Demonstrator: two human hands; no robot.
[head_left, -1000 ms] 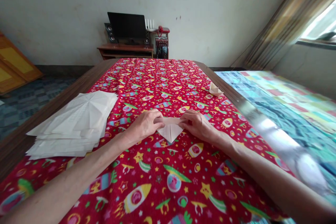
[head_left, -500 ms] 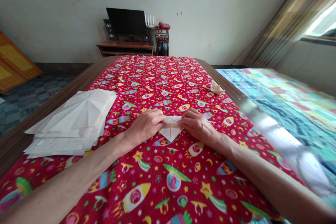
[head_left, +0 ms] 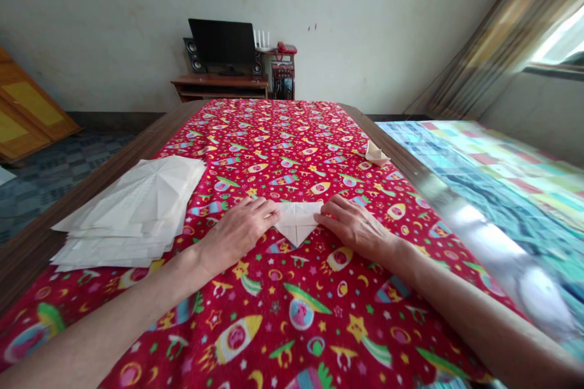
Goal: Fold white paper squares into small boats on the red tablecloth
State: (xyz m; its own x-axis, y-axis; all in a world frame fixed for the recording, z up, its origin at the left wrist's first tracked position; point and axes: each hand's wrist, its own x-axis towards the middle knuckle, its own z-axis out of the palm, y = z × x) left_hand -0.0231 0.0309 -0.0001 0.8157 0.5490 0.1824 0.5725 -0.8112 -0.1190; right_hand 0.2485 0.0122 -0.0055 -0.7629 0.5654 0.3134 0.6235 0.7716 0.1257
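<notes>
A white folded paper [head_left: 297, 222] lies on the red patterned cloth [head_left: 292, 164], its pointed end toward me and its top edge straight. Creases run across it and down its middle. My left hand [head_left: 250, 219] is closed at the paper's left end, thumb on top. At the right end, my right hand [head_left: 349, 220] has its fingers bent together and holds that corner. The fingers cover both outer tips of the paper. Farther off to the right rests a small folded paper shape [head_left: 376, 154] with raised sides.
A stack of creased white paper sheets [head_left: 132, 213] lies left of my left forearm. The cloth covers a brown wooden table [head_left: 114, 164]. Beyond its far end stand a monitor [head_left: 222, 44] and a red telephone [head_left: 286, 48]. Along the right is a bed with a patterned cover [head_left: 493, 176].
Both hands have slid outward from the paper's middle toward its ends, uncovering more of the top band. The paper stays in nearly the same spot.
</notes>
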